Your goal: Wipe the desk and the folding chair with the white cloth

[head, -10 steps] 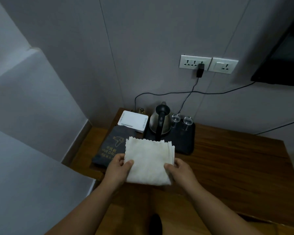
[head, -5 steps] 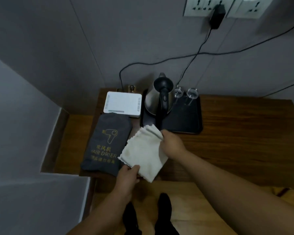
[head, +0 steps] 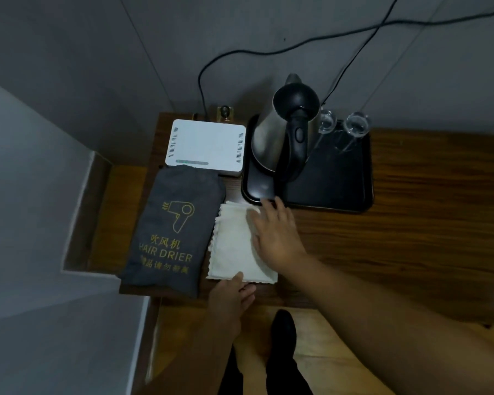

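Observation:
The folded white cloth [head: 234,249] lies flat on the dark wooden desk [head: 425,238], between a grey bag and a black tray. My right hand [head: 277,238] rests palm down on the cloth's right half, fingers spread and reaching toward the tray's front edge. My left hand [head: 231,297] sits at the desk's front edge with its fingertips on the cloth's near hem. The folding chair is not in view.
A grey hair drier bag [head: 171,232] lies left of the cloth. Behind it sits a white router [head: 206,149]. A black tray [head: 337,181] carries a steel kettle [head: 280,132] and two glasses [head: 354,125]. Cables hang down the grey wall. My feet stand below the desk edge.
The cloth came down from being held in the air and now lies flat on the desk. My right hand flattened onto it. The camera tilted down and moved closer.

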